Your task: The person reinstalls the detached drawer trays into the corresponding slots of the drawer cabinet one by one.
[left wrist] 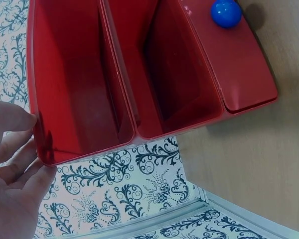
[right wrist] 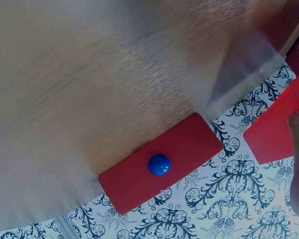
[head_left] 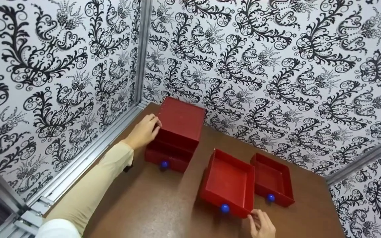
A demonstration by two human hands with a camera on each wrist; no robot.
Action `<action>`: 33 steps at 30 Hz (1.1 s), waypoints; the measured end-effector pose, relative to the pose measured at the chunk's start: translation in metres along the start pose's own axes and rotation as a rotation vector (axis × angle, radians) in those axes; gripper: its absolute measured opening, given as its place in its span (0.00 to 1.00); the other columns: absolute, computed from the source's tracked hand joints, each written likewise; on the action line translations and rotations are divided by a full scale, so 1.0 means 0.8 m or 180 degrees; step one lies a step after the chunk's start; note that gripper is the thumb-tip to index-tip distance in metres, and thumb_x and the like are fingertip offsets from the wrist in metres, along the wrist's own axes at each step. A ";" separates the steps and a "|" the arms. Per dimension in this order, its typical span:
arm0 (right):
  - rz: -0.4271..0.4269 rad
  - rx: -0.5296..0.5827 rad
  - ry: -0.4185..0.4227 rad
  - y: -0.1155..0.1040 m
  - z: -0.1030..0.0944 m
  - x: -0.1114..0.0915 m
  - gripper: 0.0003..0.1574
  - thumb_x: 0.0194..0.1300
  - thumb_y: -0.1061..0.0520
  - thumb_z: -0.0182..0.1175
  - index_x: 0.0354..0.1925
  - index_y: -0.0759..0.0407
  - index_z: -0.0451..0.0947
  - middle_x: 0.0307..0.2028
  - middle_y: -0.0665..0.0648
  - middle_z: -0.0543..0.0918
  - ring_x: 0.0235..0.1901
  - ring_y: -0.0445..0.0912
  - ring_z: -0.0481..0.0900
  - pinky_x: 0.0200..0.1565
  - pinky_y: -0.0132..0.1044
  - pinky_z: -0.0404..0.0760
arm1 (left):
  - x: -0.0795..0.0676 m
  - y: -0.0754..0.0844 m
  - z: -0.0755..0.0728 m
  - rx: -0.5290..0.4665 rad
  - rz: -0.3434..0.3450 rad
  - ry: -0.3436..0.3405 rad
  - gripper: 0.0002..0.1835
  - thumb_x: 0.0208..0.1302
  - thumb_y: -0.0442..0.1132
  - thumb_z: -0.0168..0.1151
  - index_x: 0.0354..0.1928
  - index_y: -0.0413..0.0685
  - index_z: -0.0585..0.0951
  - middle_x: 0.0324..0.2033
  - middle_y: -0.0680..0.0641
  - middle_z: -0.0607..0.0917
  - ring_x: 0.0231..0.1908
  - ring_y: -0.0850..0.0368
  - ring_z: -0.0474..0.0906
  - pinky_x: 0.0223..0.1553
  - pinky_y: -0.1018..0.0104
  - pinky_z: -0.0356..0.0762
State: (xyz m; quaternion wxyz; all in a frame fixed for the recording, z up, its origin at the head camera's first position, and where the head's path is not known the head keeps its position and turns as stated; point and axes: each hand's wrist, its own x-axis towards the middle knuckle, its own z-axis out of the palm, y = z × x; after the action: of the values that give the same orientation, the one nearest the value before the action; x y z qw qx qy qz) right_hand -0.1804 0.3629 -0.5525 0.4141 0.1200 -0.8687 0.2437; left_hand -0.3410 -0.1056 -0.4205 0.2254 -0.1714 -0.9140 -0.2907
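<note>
Head view: hands (head_left: 144, 130) (head_left: 263, 225) hold a smooth, boxy cabinet (head_left: 181, 119) and shallow rectangular drawer (head_left: 228, 185).

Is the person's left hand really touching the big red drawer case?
Touching. The left wrist view shows it: the left hand has its thumb on the front edge of the red drawer case, with no gap between.

A: where's the cabinet (head_left: 181, 119)?
B: on the counter (head_left: 137, 208), just left of centre frame, bottom drawer (head_left: 177, 163) in its slot.
A: others?
B: lower right: middle drawer (head_left: 228, 181), then right drawer (head_left: 271, 178) beside it.
</note>
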 end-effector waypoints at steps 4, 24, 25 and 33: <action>0.0500 0.0051 -0.0109 -0.018 -0.007 -0.004 0.16 0.38 0.73 0.70 0.27 0.59 0.78 0.23 0.49 0.79 0.27 0.20 0.74 0.24 0.14 0.76 | 0.003 0.000 0.000 0.0021 -0.0007 -0.0009 0.06 0.60 0.35 0.54 0.37 0.43 0.79 0.37 0.45 0.76 0.42 0.50 0.72 0.45 0.57 0.76; -0.0606 0.0555 -0.0036 0.062 0.030 -0.080 0.14 0.38 0.68 0.69 0.25 0.55 0.77 0.21 0.48 0.76 0.26 0.24 0.73 0.24 0.14 0.74 | 0.000 0.003 -0.001 -0.0014 0.0019 0.0029 0.06 0.61 0.35 0.53 0.36 0.43 0.79 0.36 0.44 0.77 0.40 0.50 0.72 0.41 0.58 0.75; -0.0707 0.0543 -0.0052 0.087 0.041 -0.092 0.11 0.41 0.64 0.69 0.25 0.54 0.78 0.21 0.47 0.77 0.25 0.27 0.74 0.24 0.15 0.74 | 0.000 0.004 -0.002 -0.0025 0.0001 0.0018 0.06 0.61 0.35 0.53 0.36 0.43 0.79 0.36 0.44 0.77 0.40 0.50 0.72 0.41 0.58 0.75; -0.0512 0.0182 -0.0744 0.069 0.030 -0.091 0.18 0.31 0.63 0.74 0.22 0.46 0.78 0.16 0.43 0.78 0.20 0.26 0.71 0.22 0.17 0.68 | -0.002 0.004 -0.002 -0.0032 -0.0034 -0.0016 0.06 0.60 0.35 0.53 0.36 0.43 0.78 0.36 0.44 0.77 0.40 0.50 0.72 0.41 0.57 0.76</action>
State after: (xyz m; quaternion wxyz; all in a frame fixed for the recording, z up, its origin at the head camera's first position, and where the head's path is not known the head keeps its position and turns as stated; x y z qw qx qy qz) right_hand -0.1733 0.3983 -0.6399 0.3247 0.2285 -0.8913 0.2188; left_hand -0.3379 -0.1040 -0.4188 0.2207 -0.1684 -0.9140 -0.2960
